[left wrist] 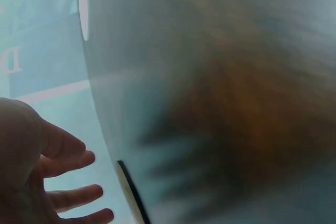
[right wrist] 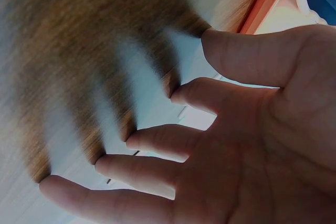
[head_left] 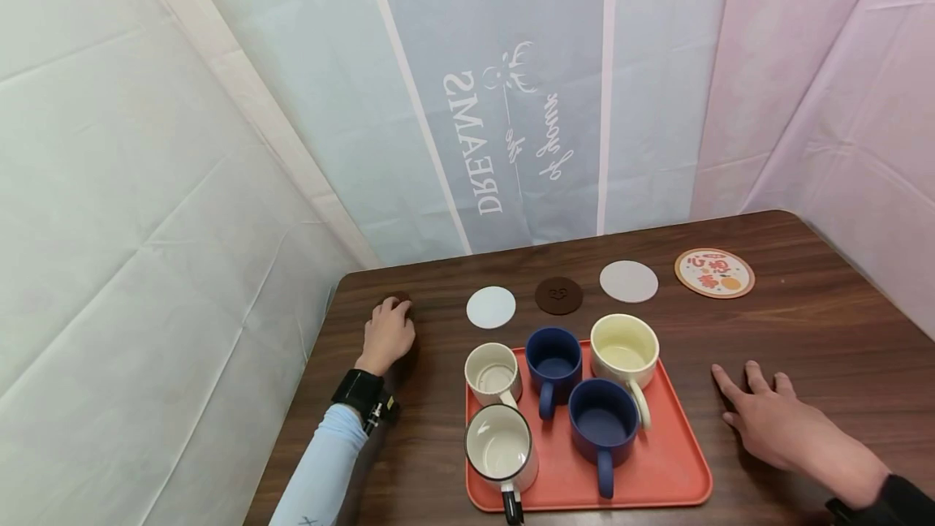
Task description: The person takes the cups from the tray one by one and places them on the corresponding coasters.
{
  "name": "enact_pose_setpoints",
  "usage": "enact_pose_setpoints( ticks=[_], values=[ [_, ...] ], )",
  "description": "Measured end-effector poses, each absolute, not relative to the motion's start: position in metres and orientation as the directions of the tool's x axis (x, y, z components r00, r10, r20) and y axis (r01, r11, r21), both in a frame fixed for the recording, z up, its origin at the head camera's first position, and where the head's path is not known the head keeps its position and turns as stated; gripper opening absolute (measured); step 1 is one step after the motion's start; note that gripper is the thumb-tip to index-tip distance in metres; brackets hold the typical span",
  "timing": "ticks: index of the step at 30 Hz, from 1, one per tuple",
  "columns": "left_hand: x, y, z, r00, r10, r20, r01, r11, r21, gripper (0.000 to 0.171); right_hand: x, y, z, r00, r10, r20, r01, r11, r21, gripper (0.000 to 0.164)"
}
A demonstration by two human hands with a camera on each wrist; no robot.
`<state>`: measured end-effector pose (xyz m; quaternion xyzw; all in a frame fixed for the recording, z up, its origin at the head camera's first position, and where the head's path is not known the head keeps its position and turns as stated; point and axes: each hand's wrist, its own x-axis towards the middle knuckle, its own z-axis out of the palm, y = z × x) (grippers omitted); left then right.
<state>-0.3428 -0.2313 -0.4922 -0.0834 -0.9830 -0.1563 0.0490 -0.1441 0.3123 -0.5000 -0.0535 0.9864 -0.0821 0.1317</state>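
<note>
First, head view, surface: dark wood-grained surface (head_left: 431, 437), glossy, running from lower left to right of the frame, its far edge below the backdrop.
Head view, room: pale fabric backdrop (head_left: 533, 15) across the top, bluish mid-frame with mirrored "DREAMS" lettering, pink at upper right, greenish-white at left.
Head view, tray: orange-red tray (head_left: 661, 469) at lower centre, carrying a cream mug (head_left: 494, 373), a black-rimmed white mug (head_left: 500, 449), two navy mugs (head_left: 602, 420) and a pale yellow mug (head_left: 624, 351).
Head view, coasters: left white coaster (head_left: 491, 308), smiling brown coaster (head_left: 558, 295), right white coaster (head_left: 629, 281) and printed coaster (head_left: 714, 273), in a row above the tray.
Head view, dark coaster: dark coaster (head_left: 398, 295) left of centre, partly hidden beneath the fingers of the left grip (head_left: 389, 335).
Head view, right grip: right grip (head_left: 785, 424) at lower right, fingers spread wide on bare wood.
Left wrist view, left grip: lower left, fingers loosely extended, clasping nothing; reflective surface and blurred reflection rightward.
Right wrist view, right grip: lower right, wide, fingertips meeting the shiny surface; tray edge at upper right.
</note>
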Motion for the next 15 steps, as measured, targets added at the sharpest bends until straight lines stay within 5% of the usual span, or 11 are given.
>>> enact_pose_setpoints(
  ticks=[15],
  values=[
    [-0.3335, -0.243, -0.5036, -0.992, 0.121, 0.042, 0.128, 0.954, 0.273, 0.044, -0.1441, 0.3122, -0.5002, -0.955, -0.125, -0.268, -0.078, 0.98, -0.182, 0.057]
  ],
)
